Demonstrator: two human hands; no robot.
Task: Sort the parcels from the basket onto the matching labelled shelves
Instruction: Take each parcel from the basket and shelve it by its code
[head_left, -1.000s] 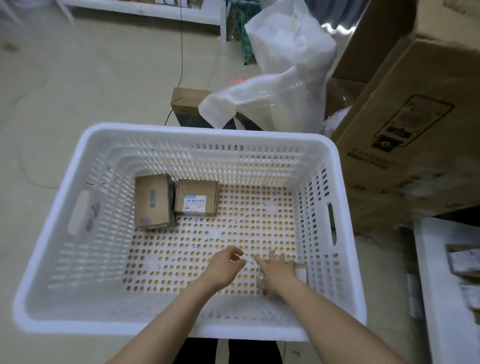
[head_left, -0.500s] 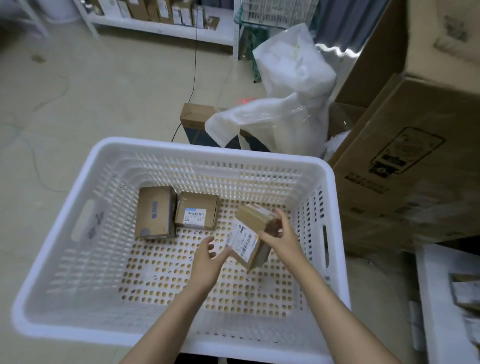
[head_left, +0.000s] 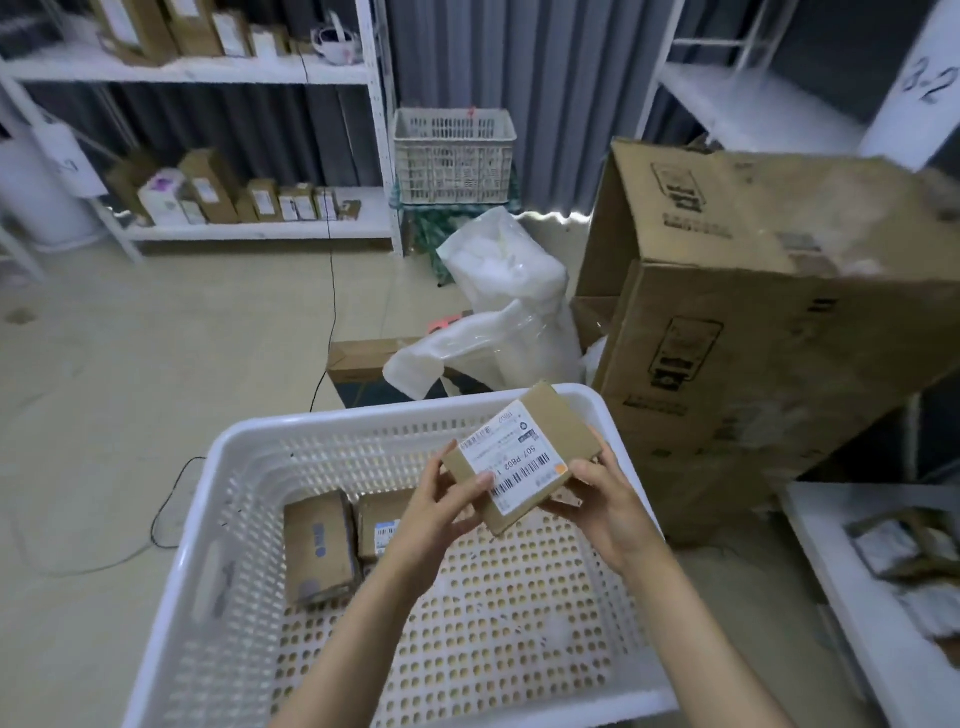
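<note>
A small brown cardboard parcel (head_left: 524, 457) with a white barcode label is held above the white perforated basket (head_left: 244, 499). My left hand (head_left: 441, 504) grips its near left corner, thumb on the label. My right hand (head_left: 605, 499) grips its right side from below. Two more brown parcels lie side by side on the basket floor at the left: a longer one (head_left: 318, 551) and a smaller labelled one (head_left: 378, 525), partly hidden by my left wrist. White shelves with parcels (head_left: 249, 208) stand at the far left; a shelf post labelled 3-2 (head_left: 930, 83) is at the top right.
Large brown cartons (head_left: 753, 332) lean right of the basket. White plastic wrapping (head_left: 498, 322) and a flat box lie behind it. An empty white crate (head_left: 454, 156) stands at the back. A low white shelf with packets (head_left: 893, 561) is at the right. A black cable crosses the floor.
My right hand lifted the parcel from the basket's near right corner and my left hand joined it. The parcel now sits label up, and the view has tilted up to show the shelves.
</note>
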